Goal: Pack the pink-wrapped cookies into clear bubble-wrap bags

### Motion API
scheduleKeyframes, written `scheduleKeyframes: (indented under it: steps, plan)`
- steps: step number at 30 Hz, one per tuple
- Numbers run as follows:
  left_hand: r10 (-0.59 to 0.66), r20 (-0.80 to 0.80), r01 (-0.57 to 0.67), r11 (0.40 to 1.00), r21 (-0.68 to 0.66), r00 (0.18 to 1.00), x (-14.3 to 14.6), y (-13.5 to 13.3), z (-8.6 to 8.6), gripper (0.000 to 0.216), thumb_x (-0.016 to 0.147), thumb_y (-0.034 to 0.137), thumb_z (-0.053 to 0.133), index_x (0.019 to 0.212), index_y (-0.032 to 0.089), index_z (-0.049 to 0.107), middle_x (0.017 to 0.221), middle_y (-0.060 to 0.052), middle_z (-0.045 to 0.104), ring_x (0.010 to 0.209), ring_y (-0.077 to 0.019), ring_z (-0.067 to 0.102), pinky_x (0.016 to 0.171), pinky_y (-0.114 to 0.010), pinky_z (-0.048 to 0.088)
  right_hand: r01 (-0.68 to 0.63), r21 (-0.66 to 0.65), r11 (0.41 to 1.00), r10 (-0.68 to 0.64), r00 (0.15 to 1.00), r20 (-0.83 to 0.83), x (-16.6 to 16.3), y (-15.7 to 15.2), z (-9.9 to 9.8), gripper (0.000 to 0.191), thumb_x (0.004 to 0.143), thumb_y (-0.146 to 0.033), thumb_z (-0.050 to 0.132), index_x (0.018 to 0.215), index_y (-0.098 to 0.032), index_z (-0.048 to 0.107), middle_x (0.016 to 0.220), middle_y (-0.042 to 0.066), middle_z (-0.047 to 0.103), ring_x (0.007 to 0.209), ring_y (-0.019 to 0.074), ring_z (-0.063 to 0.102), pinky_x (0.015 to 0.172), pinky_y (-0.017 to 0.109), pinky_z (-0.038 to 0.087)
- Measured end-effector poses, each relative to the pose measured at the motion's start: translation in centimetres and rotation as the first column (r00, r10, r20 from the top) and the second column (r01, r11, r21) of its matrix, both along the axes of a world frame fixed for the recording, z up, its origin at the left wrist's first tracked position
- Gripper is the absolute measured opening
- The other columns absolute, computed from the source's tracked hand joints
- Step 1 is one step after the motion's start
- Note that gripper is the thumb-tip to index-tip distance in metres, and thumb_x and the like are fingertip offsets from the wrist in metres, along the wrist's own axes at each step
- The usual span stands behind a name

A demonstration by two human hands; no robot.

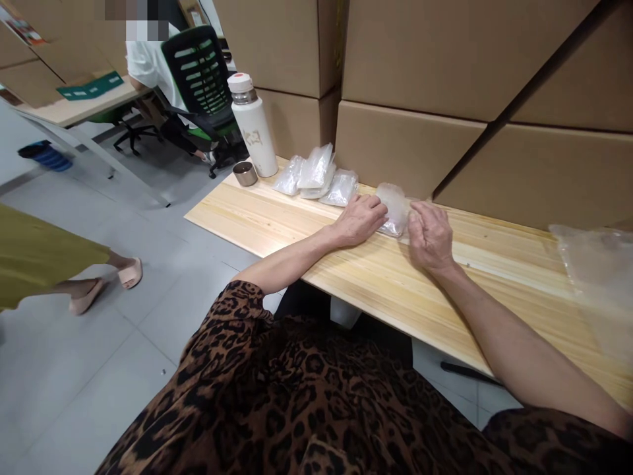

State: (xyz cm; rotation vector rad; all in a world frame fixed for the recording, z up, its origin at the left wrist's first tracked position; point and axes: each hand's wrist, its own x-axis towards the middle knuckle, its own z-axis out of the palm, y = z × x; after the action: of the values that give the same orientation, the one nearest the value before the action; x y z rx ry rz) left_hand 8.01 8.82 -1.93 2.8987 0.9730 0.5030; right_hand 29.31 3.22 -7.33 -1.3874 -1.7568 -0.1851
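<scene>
A small clear plastic bag [394, 210] lies on the wooden table between my two hands. My left hand [362, 219] rests on the table with its fingers closed at the bag's left edge. At the bag's upper right, the fingers of my right hand [430, 234] are curled and pinch its edge. What the bag contains is too unclear to name. Left of my hands, several similar plastic bags [316, 170] are heaped on the wood.
A white thermos flask [254, 128] and a metal cup [244, 173] stand at the table's [232, 218] left end. Cardboard boxes [410, 145] line the back. A larger plastic bag [593, 277] lies at right. One person sits on a chair [200, 79]; another stands at left.
</scene>
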Motion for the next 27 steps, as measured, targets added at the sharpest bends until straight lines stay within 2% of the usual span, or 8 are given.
scheduleKeyframes:
  steps: [5,10,16,21,27]
  plan:
    - [-0.003,-0.013,0.003,1.000,-0.012,1.000,0.0,-0.1,0.0,0.038,0.114,0.033,0.039,0.120,0.014,0.071,0.125,-0.016,0.071,0.117,-0.0281,0.062,0.104,-0.042,0.040,0.049,-0.056,0.997,-0.052,0.997,-0.065,0.4,-0.1,0.2,0.054,0.111,-0.050,0.031,0.128,-0.019,0.071,0.128,0.024,0.075,0.123,0.0379,0.068,0.110,0.059,0.054]
    - [-0.016,-0.046,0.015,1.000,-0.016,0.999,0.0,-0.4,0.4,0.038,0.114,0.032,0.040,0.121,0.012,0.073,0.125,-0.016,0.072,0.119,-0.0268,0.063,0.105,-0.041,0.039,0.053,-0.016,0.998,-0.055,0.993,-0.100,0.0,-0.2,0.5,0.047,0.109,-0.048,0.037,0.120,-0.020,0.073,0.120,0.023,0.078,0.117,0.0376,0.072,0.108,0.056,0.056]
    - [-0.031,-0.053,0.030,0.999,-0.011,0.998,0.1,-0.5,0.2,0.040,0.115,0.033,0.040,0.118,0.013,0.074,0.122,-0.016,0.073,0.116,-0.0277,0.065,0.102,-0.043,0.040,0.020,0.007,1.000,-0.019,0.989,-0.143,-0.1,-0.4,0.5,0.044,0.105,-0.051,0.042,0.115,-0.024,0.075,0.116,0.021,0.080,0.113,0.0409,0.075,0.105,0.062,0.057]
    - [-0.036,-0.086,0.035,0.999,-0.010,0.996,0.2,-0.6,0.2,0.041,0.116,0.033,0.038,0.118,0.013,0.074,0.124,-0.016,0.073,0.117,-0.0285,0.066,0.102,-0.044,0.041,0.037,0.033,0.999,-0.032,0.990,-0.138,0.5,0.3,-0.5,0.042,0.102,-0.052,0.045,0.110,-0.026,0.077,0.111,0.021,0.081,0.109,0.0421,0.077,0.102,0.063,0.058]
    - [-0.042,-0.030,0.043,0.998,0.048,0.999,0.5,0.0,-0.7,0.042,0.116,0.034,0.037,0.113,0.016,0.075,0.118,-0.015,0.074,0.112,-0.0281,0.069,0.102,-0.045,0.045,0.105,0.133,0.986,-0.094,0.992,-0.088,1.4,1.8,-2.1,0.047,0.095,-0.053,0.044,0.104,-0.022,0.078,0.102,0.020,0.082,0.101,0.0390,0.080,0.096,0.058,0.061]
